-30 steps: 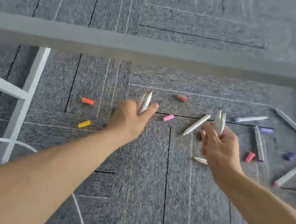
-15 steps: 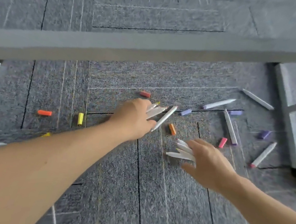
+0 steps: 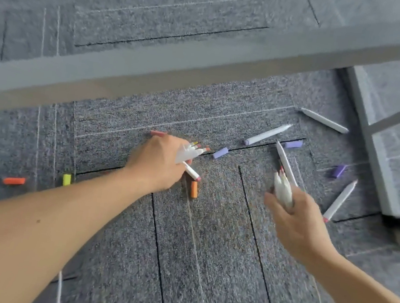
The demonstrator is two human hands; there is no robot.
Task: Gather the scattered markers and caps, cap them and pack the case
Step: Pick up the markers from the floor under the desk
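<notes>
Both hands full. Left hand (image 3: 158, 160) fisted round fan of uncapped markers (image 3: 191, 151), tips out so ink stays off palm, reaching low for one more. Right hand (image 3: 298, 218) clamps white bundle (image 3: 283, 189) upright, held clear. Orange cap (image 3: 194, 189) just beside left hand; purple caps (image 3: 220, 152), loose markers (image 3: 266, 134) on carpet (image 3: 202, 268) beyond. Case not in view.

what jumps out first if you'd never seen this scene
Two bare hands at centre, each gripping a bunch of white markers: the left hand over the carpet, the right hand lifted beside it. Around them lie loose markers and bright caps, such as an orange cap far left and purple cap right.
</notes>
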